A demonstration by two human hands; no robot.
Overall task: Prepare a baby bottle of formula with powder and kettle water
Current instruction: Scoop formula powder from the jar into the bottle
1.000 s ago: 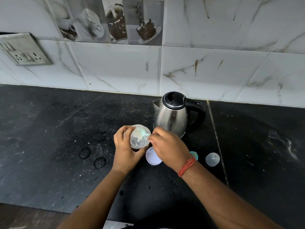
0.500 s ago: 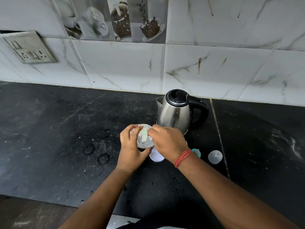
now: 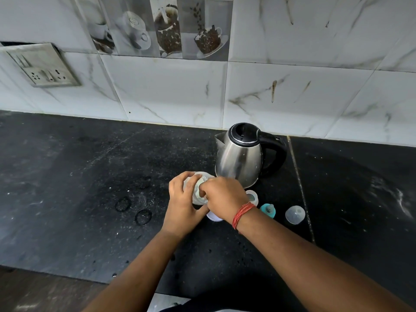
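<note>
My left hand (image 3: 182, 206) is wrapped around a clear baby bottle (image 3: 198, 199), held tilted just above the black counter (image 3: 90, 199). My right hand (image 3: 225, 197) covers the bottle's mouth, its fingertips pinched on a small pale green scoop (image 3: 197, 192) that dips into the opening. The steel kettle (image 3: 240, 156) with its black lid and handle stands right behind my hands, lid closed. A white powder container (image 3: 213, 218) peeks out under my right wrist; its contents are hidden.
To the right of my wrist lie a small white cup (image 3: 252, 196), a teal nipple ring (image 3: 268, 210) and a clear bottle cap (image 3: 295, 214). Wet ring marks (image 3: 132, 210) dot the counter on the left. A socket plate (image 3: 42, 66) sits on the tiled wall.
My right hand's fingers have moved further over the bottle's mouth, hiding most of the opening. The left hand keeps its hold on the bottle. The kettle has not moved.
</note>
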